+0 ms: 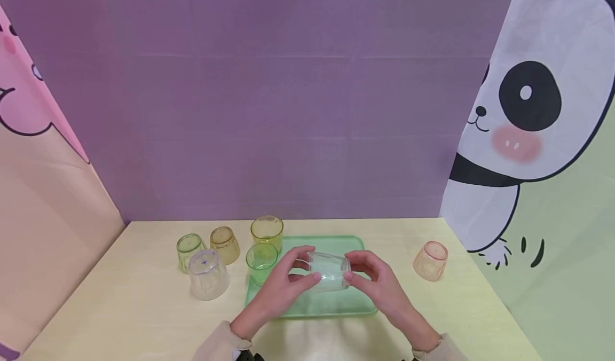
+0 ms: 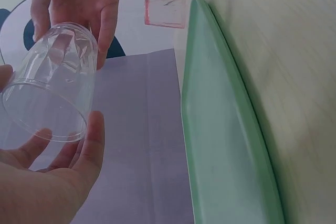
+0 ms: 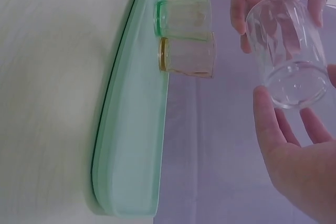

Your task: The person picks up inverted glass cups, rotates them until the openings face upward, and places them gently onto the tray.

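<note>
A clear faceted plastic cup [image 1: 329, 272] lies on its side in the air just above a green tray [image 1: 336, 307]. Both hands hold it. My left hand [image 1: 307, 267] grips the mouth end between thumb and fingers; the open rim [image 2: 44, 111] faces its palm. My right hand [image 1: 353, 267] pinches the base end [image 3: 294, 85]. An upright green cup [image 1: 261, 262] stands at the tray's left edge, close to my left hand, with an upright yellow cup [image 1: 267, 233] behind it.
Left of the tray, three cups stand upside down on the pale table: green [image 1: 189, 251], amber [image 1: 225, 243] and clear [image 1: 209, 274]. An upside-down pink cup [image 1: 430, 260] sits to the right. A purple wall closes off the back.
</note>
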### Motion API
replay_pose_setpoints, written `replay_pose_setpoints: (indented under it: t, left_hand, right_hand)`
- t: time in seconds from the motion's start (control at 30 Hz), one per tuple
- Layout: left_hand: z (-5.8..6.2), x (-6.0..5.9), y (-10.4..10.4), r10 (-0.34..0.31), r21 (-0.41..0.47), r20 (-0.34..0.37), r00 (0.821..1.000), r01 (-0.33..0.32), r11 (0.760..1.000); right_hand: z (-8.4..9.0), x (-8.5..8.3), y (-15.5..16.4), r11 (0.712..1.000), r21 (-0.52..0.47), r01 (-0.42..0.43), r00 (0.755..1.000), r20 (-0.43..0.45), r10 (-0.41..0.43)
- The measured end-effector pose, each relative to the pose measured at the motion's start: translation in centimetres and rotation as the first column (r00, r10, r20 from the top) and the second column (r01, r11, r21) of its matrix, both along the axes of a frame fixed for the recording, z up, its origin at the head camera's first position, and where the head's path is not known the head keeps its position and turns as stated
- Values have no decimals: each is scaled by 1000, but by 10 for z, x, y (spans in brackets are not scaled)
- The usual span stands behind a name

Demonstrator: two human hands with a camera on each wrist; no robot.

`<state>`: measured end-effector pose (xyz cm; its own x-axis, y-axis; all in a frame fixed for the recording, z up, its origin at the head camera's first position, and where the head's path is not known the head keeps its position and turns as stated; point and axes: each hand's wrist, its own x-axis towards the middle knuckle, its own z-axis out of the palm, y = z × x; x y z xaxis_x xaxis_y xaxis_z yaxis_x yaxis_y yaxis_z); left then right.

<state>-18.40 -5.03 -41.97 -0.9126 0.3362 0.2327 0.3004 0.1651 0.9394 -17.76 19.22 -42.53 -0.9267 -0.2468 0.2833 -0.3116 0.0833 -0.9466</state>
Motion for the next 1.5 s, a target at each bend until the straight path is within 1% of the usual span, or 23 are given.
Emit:
replay_pose_setpoints:
  t: [0.1,0.2,0.3,0.47,0.63,0.77,0.9,0.97,1.07,1.17,1.27,1.37,1.5]
  left_hand:
    - [2,-1,-1,31,-22,3,1000,-31,999]
    - [5,-2,-3,46,-44,-3,999,-46,998]
    - [7,-3,-3,54,-64,-12,998,-55,996]
    - [12,-4,-3,49,-91,-44,998,-53,994]
    - [18,-6,-4,52,-128,-74,996,-61,990]
    - [22,-7,-4,58,-158,-104,993,-74,985]
    - [25,-7,-5,69,-212,-129,989,-95,973]
    - [27,-7,-6,73,-242,-143,987,-106,965]
    - [28,-7,-7,82,-285,-167,983,-127,950]
    - [28,-8,-7,88,-330,-214,973,-157,931]
    - [28,-9,-6,89,-380,-291,953,-200,903]
    - [29,-9,-5,85,-421,-351,932,-239,875]
    - [29,-10,-3,82,-457,-374,924,-261,851]
  right_hand:
    - [2,-1,3,1000,3,-20,1000,-8,20]
    - [5,-2,8,999,16,-32,999,-7,32]
    - [7,-3,13,999,48,-18,1000,-2,18]
    - [9,-3,23,991,134,20,1000,21,-23]
    - [11,-4,31,973,220,63,997,28,-71]
    - [12,-6,38,955,279,102,994,4,-107]
    - [13,-9,45,924,347,161,987,-48,-154]
    - [13,-11,49,902,384,196,980,-96,-172]
    - [13,-14,55,867,438,239,968,-176,-178]
    - [13,-17,62,821,498,280,954,-240,-180]
    - [13,-20,68,765,558,320,940,-285,-186]
    - [15,-22,74,701,619,355,929,-317,-190]
    - [21,-21,78,613,693,380,922,-339,-189]
